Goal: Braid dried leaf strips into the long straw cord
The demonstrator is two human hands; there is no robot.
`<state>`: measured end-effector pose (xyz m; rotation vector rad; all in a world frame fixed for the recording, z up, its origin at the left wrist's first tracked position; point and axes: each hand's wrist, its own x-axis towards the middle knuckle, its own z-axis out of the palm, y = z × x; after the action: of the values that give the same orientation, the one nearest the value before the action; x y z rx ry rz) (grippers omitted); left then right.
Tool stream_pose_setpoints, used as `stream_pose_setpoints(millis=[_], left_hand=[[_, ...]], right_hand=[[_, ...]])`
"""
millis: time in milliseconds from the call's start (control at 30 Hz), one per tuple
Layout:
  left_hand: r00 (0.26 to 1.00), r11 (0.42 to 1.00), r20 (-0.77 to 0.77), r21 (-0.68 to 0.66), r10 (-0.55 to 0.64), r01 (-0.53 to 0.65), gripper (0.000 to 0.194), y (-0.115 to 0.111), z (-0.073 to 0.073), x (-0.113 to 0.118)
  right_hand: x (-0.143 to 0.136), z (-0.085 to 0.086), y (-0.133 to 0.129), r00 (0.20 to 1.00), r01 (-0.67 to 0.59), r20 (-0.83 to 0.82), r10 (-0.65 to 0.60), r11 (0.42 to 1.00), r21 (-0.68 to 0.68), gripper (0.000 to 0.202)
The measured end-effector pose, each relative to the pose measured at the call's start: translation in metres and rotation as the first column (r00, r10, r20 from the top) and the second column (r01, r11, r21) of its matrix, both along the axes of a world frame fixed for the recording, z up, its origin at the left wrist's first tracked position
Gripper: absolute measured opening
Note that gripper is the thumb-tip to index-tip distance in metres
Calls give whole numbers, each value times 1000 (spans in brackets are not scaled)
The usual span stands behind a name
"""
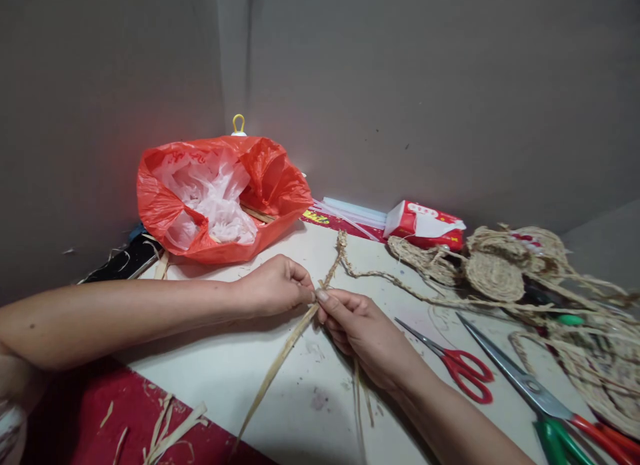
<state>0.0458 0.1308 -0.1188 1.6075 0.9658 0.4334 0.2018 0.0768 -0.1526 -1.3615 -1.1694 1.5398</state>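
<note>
Near the middle of the white table, my left hand (280, 285) pinches a tan fibre strand (285, 348) between thumb and fingers. My right hand (353, 318) touches it fingertip to fingertip, its thumb and fingers closed on the same strand. Above the hands, a short braided part (341, 245) runs up to a tufted end. From there a braided cord (385, 276) trails off to the right. One long flat strand end points down to the left; thinner ends hang below my right hand. The exact grip point is partly hidden by the fingers.
A red plastic bag (220, 248) with white plastic inside stands at the back left. Red-handled scissors (467, 371) and larger shears (533, 385) lie at the right. Coiled braids (495, 276) and a red tissue pack (425, 225) are behind them. Loose strips (167, 435) lie front left.
</note>
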Motion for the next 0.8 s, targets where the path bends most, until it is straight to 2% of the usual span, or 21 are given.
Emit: stream_pose_setpoints(millis=[200, 300, 400, 500, 600, 700, 800], left_hand=[[996, 978, -55, -197, -76, 64, 18, -1, 16, 2], [998, 954, -57, -301, -19, 1, 17, -12, 22, 9], [995, 942, -40, -321, 90, -98, 4, -27, 19, 17], [995, 969, -37, -226, 90, -97, 16, -38, 10, 19], [994, 998, -100, -32, 44, -47, 18, -42, 3, 17], [984, 983, -164, 181, 64, -33, 15, -42, -1, 15], [975, 948, -205, 319, 85, -16, 14, -42, 1, 12]], right_hand=[[-9, -1, -5, 994, 100, -36, -99, 995, 28, 42], [-13, 0, -9, 991, 94, -92, -92, 995, 14, 44], [-16, 3, -12, 970, 120, -204, -132, 990, -69, 45], [-19, 7, -15, 938, 138, -292, -185, 975, -174, 41], [-20, 13, -17, 924, 152, -322, -208, 970, -190, 41], [-20, 14, -19, 932, 161, -306, -196, 977, -138, 42], [-19, 11, -19, 946, 161, -266, -186, 980, -115, 40]])
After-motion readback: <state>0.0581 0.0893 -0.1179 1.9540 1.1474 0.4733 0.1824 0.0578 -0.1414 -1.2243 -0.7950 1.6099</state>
